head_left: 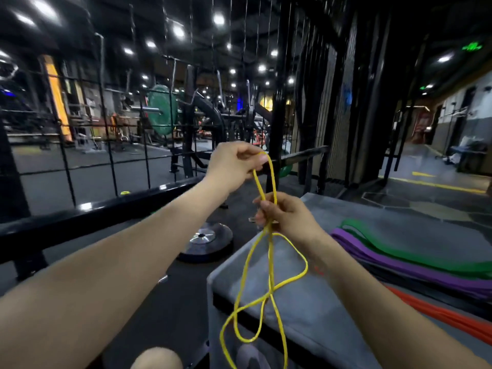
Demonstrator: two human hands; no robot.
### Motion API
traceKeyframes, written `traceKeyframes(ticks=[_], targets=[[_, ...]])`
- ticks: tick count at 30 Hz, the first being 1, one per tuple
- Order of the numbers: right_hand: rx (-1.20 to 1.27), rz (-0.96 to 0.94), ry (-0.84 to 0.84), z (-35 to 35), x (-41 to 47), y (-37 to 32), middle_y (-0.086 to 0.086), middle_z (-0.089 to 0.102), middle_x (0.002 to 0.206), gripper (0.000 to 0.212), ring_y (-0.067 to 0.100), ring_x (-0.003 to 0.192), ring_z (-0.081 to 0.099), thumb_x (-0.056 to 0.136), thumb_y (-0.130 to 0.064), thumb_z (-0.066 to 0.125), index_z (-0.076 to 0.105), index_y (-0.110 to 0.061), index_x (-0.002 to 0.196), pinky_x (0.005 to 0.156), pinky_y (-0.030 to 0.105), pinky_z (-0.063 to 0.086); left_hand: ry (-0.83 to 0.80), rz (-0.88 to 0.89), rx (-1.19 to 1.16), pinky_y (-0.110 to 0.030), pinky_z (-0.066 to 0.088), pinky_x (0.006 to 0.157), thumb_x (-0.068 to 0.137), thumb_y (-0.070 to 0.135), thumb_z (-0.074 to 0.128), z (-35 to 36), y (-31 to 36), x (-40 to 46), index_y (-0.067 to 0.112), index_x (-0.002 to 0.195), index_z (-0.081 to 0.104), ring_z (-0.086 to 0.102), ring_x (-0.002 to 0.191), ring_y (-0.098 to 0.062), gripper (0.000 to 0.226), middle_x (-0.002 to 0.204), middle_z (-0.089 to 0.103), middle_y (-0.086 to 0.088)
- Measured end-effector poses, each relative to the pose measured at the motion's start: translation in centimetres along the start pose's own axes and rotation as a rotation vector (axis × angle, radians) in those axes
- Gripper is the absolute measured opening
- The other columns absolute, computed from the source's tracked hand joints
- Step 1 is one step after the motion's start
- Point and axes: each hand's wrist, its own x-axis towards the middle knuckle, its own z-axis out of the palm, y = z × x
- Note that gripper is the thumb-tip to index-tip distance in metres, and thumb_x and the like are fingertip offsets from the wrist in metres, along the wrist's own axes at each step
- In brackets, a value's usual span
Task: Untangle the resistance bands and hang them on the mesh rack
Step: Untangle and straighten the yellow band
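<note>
A thin yellow resistance band (270, 265) hangs in twisted loops in front of me. My left hand (234, 162) pinches its top end, raised above the other hand. Below it, my right hand (287, 217) grips the strands where they cross. The lower loops dangle over the corner of a grey padded box (314, 296). On that box to the right lie a green band (415, 251), a purple band (399, 265), a black one beneath them and an orange-red band (447, 315). The black mesh rack (106, 145) stands at the left, behind a black rail.
A weight plate (206, 243) lies on the dark floor just left of the box. A black rail (87, 214) crosses the left side. Beyond the mesh are gym machines and a green plate (162, 110). A small yellow item (125, 193) sits on the floor behind the mesh.
</note>
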Motion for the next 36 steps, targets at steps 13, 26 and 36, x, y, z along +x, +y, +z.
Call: traceKeyframes(ticks=[13, 26, 36], targets=[[-0.415, -0.047, 0.057, -3.1, -0.1, -7.1, 0.003, 0.059, 0.063, 0.021, 0.015, 0.048, 0.055, 0.098, -0.011, 0.041, 0.052, -0.015, 0.081, 0.046, 0.022, 0.046, 0.117, 0.001, -0.123, -0.018, 0.054, 0.066, 0.087, 0.008, 0.062, -2.9, 4.7, 0.6, 0.019, 0.082, 0.064, 0.064, 0.077, -0.008, 0.012, 0.082, 0.065, 0.003], [-0.631, -0.019, 0.018, -3.5, 0.5, -6.1, 0.004, 0.059, 0.065, 0.016, 0.009, 0.055, 0.051, 0.089, -0.008, 0.059, 0.070, -0.005, 0.100, 0.061, 0.026, 0.047, 0.248, 0.028, -0.190, -0.020, 0.057, 0.074, 0.087, 0.009, 0.061, -5.8, 10.6, 1.9, 0.016, 0.083, 0.064, 0.063, 0.077, -0.006, 0.009, 0.087, 0.064, 0.003], [-0.463, -0.147, 0.040, 0.6, 0.8, -4.2, -0.013, 0.055, 0.066, 0.021, 0.003, 0.064, 0.051, 0.094, -0.026, 0.053, 0.062, -0.032, 0.077, 0.066, 0.027, 0.044, 0.223, 0.047, -0.161, -0.020, 0.056, 0.073, 0.083, 0.014, 0.067, -4.2, 13.5, 2.9, 0.022, 0.077, 0.066, 0.065, 0.083, -0.009, 0.009, 0.086, 0.066, 0.004]])
